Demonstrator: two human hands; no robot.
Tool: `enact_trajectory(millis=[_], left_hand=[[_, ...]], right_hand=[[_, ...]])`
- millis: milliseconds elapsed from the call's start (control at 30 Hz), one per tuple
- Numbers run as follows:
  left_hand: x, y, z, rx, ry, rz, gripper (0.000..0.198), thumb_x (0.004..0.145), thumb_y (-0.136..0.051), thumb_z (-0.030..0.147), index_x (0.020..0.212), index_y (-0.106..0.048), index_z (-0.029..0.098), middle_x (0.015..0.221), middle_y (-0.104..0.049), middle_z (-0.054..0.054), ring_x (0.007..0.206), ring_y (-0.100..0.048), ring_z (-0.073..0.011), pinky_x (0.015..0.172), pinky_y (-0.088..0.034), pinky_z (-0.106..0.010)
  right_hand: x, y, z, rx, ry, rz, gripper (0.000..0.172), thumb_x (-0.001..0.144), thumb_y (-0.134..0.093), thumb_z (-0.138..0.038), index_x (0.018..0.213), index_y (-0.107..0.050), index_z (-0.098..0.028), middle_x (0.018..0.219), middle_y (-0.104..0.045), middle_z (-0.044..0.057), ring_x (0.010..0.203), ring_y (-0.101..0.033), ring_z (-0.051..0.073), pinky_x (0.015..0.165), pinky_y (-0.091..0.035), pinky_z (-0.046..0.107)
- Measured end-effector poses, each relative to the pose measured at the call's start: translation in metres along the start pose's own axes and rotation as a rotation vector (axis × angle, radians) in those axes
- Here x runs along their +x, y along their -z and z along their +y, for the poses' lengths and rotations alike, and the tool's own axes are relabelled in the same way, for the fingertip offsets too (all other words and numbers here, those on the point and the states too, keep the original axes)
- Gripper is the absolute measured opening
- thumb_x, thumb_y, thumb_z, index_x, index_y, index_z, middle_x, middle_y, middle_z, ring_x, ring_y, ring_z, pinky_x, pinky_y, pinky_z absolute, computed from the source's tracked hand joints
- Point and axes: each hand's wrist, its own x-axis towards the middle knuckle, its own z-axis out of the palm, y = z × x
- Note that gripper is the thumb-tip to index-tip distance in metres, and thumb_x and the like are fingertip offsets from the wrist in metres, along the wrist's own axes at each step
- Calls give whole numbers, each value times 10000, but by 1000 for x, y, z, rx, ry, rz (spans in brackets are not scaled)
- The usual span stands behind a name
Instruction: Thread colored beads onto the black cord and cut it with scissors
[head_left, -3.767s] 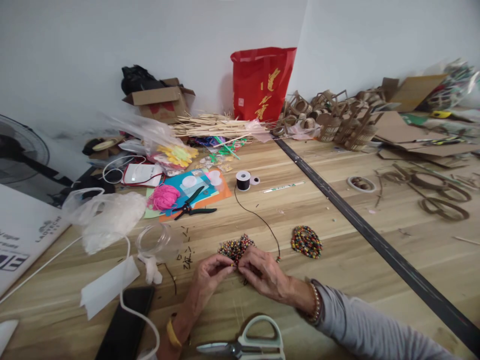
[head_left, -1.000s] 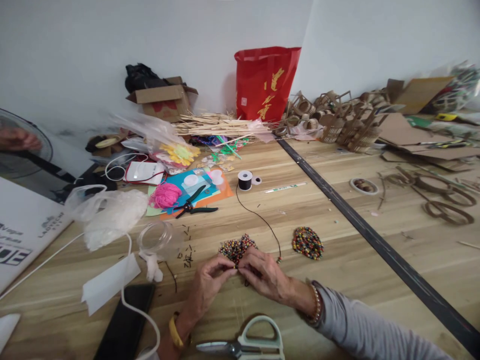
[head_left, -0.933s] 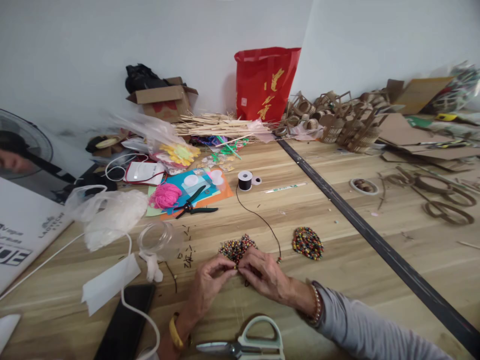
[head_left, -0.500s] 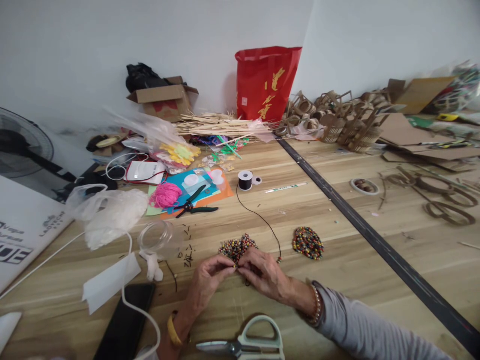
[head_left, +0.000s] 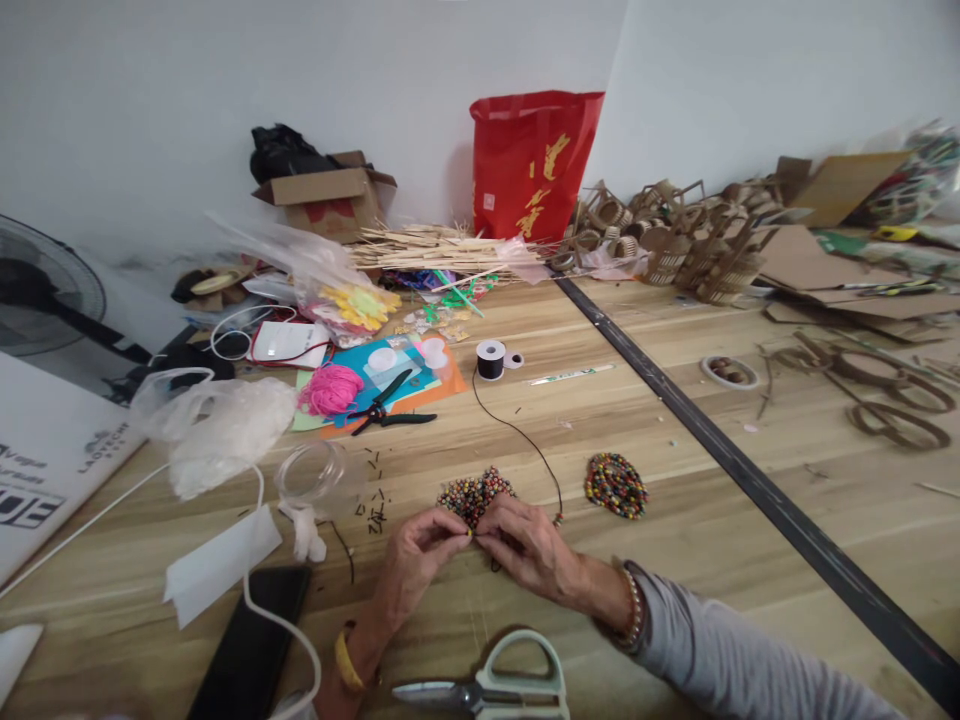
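Note:
My left hand point(head_left: 417, 556) and my right hand point(head_left: 529, 548) meet fingertip to fingertip at the near edge of a piece of multicoloured beadwork point(head_left: 472, 493) lying on the wooden table point(head_left: 675, 520). Both hands pinch its edge, closed. A thin black cord point(head_left: 525, 440) runs from the beadwork up to a black spool point(head_left: 490, 359). A second round beaded piece point(head_left: 615, 485) lies apart, to the right of my right hand.
Scissors point(head_left: 495, 690) lie just before my wrists. A black phone point(head_left: 251, 650), white cable, plastic bags point(head_left: 217, 425), pliers point(head_left: 390, 415) and pink yarn point(head_left: 328, 390) crowd the left. A red bag point(head_left: 532, 160) and cardboard baskets point(head_left: 675, 245) stand at the back. A black strip point(head_left: 750, 480) crosses the table.
My hands stay pinched at the beadwork's edge with only slight finger movement. Someone's hand showed briefly at the far left by the fan and is gone.

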Motion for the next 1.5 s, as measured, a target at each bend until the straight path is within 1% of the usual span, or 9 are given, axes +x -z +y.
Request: enact_trajectory(millis=[267,733,867,1000,1133,1233,1333,1400,1500], left_hand=[[0,0,2,-16,16,-67,73,630,-721,192,611,-666,148,670,-675,-35,671,-614,-165,658,-489,-243],[0,1,4,94,15,-48,110,701,-675,254,671,-687,149,692,-704,-49,682,-622,-180,681,-503,-262],[0,1,1,92,24,-37,114,697,-674,259,681,-685,147,707,-708,-53,680,-626,-179,672,-504,-256],[-1,-1,1,96,24,-35,111,689,-671,255,666,-677,147,686,-701,-46,661,-618,-176,661,-500,-254],[0,-1,1,99,38,-51,115,683,-676,261,660,-677,148,669,-695,-40,651,-610,-176,650,-493,-253],[-1,-1,0,97,46,-40,127,680,-682,272,712,-696,151,713,-713,-47,682,-621,-187,672,-497,-263],[-1,0,0,123,39,-29,163,724,-651,298,770,-716,156,757,-724,-54,729,-631,-199,705,-493,-272],[-2,1,0,146,29,-40,182,754,-626,314,767,-718,157,744,-718,-52,732,-626,-200,703,-488,-270],[-2,1,0,153,0,-60,170,748,-638,309,722,-706,155,715,-700,-43,703,-607,-189,681,-476,-258]], right_hand=[[0,0,0,3,8,-18,68,912,-514,-173,873,-570,-178,788,-589,47,708,-542,147,605,-427,238],[1,2,-3,5,7,-1,66,904,-509,-165,860,-557,-177,749,-563,34,668,-511,144,576,-398,240],[1,2,-3,1,-9,-11,51,905,-516,-176,910,-567,-175,743,-557,27,661,-511,138,574,-401,233],[1,3,-4,-10,-6,-41,74,911,-520,-193,953,-576,-172,772,-573,35,686,-522,140,594,-413,235],[2,4,-6,-3,4,-41,74,915,-507,-181,927,-580,-175,781,-581,45,693,-529,145,589,-415,235],[3,4,-7,-10,6,-26,70,908,-503,-171,901,-572,-178,761,-574,39,673,-525,146,579,-408,237],[3,4,-7,-13,6,-22,73,906,-492,-164,886,-560,-180,750,-566,35,660,-517,146,576,-401,240],[2,3,-6,-13,8,-23,71,910,-488,-167,889,-554,-184,750,-565,34,663,-515,147,579,-400,241],[2,2,-5,-12,17,-24,63,913,-492,-175,893,-550,-184,752,-563,34,673,-514,149,589,-401,240]])
